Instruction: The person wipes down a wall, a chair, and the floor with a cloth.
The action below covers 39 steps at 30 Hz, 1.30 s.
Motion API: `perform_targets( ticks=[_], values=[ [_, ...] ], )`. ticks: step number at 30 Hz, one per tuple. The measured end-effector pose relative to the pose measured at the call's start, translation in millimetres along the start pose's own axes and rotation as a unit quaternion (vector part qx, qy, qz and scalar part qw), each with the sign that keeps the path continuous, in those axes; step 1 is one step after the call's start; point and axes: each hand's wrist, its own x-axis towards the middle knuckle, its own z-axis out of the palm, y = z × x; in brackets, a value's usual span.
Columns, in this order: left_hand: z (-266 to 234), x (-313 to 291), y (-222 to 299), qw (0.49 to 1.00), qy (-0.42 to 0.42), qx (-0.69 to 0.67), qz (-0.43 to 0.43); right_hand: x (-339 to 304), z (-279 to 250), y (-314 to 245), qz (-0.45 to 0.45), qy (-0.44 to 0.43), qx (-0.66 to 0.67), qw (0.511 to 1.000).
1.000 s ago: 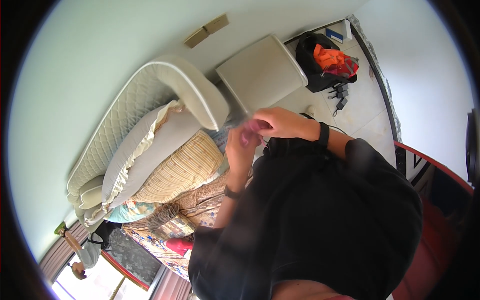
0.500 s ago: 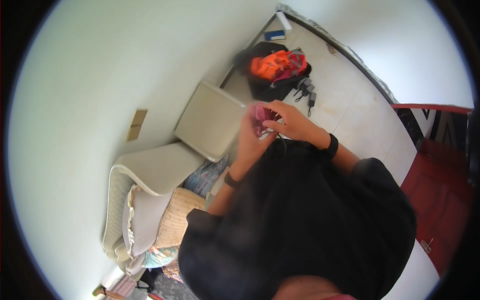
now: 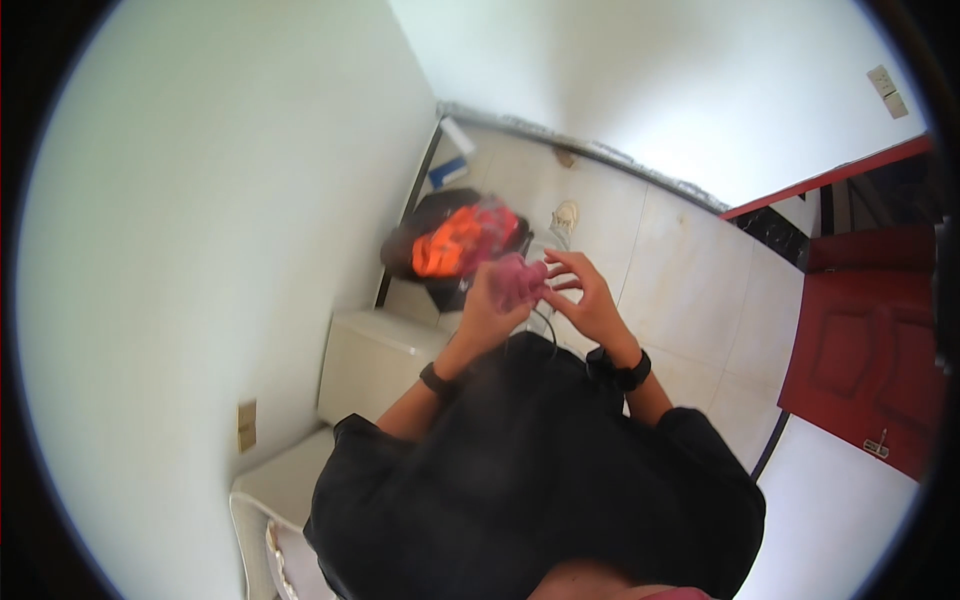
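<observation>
A soft-looking, crumpled pink thing (image 3: 517, 283) is in front of my chest; blur hides its exact kind. My left hand (image 3: 482, 315) is closed around its left side. At its right edge is my right hand (image 3: 588, 300), fingers apart and bent toward it, the fingertips close to the pink thing or touching it. A thin dark cord (image 3: 546, 325) curves down between my hands toward my black shirt. Both wrists carry black bands.
Ahead on the tiled floor lies a dark bag with orange and red cloth (image 3: 450, 240) on top. A shoe (image 3: 564, 220) shows beyond my hands. At left stands a beige box-like piece (image 3: 365, 360) beside the wall. A red door (image 3: 865, 350) is at right.
My view has swung to the right, so the bag now appears further left and the cushions have mostly left the picture. My right hand's fingers have spread and drawn back from the pink thing.
</observation>
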Motion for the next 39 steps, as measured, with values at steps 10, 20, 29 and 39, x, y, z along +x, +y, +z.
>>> perform_targets(
  ticks=[10, 20, 29, 39],
  values=[
    [82, 290, -19, 0.974, -0.196, -0.107, 0.033, 185, -165, 59, -0.012, 0.067, 0.264, 0.962],
    [112, 501, 54, 0.902, -0.162, 0.221, 0.333, 324, -305, 4, -0.175, 0.245, -0.184, 0.936],
    [114, 610, 50, 0.804, -0.004, 0.397, 0.442, 429, -350, -43, -0.364, 0.256, -0.432, 0.784],
    [150, 650, 65, 0.827, 0.104, 0.352, 0.425, 470, -361, -33, -0.363, 0.385, -0.367, 0.765]
  ],
)
